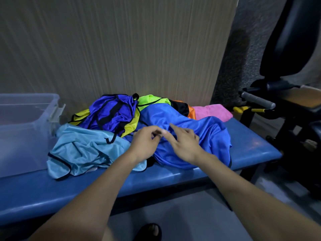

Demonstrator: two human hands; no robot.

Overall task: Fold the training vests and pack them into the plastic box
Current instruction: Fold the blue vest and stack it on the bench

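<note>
A heap of training vests lies on a blue padded bench (251, 146). In front sits a large blue vest (199, 129), with a light blue vest (83, 150) to its left. Behind them are a dark blue vest (114, 112), a yellow one (81, 115), a neon green one (151, 100), an orange one (191, 112) and a pink one (213, 112). My left hand (145, 145) hovers over the blue vest with fingers curled, seemingly pinching its fabric. Beside it, my right hand (184, 141) rests on the same vest with fingers spread. A clear plastic box (26, 129) stands on the bench's left end.
A beige panelled wall runs behind the bench. Black gym equipment with a grey handle (257, 100) and a padded seat back (288, 40) stands close at the right. Grey floor and a dark sandal (151, 230) lie below the bench's front edge.
</note>
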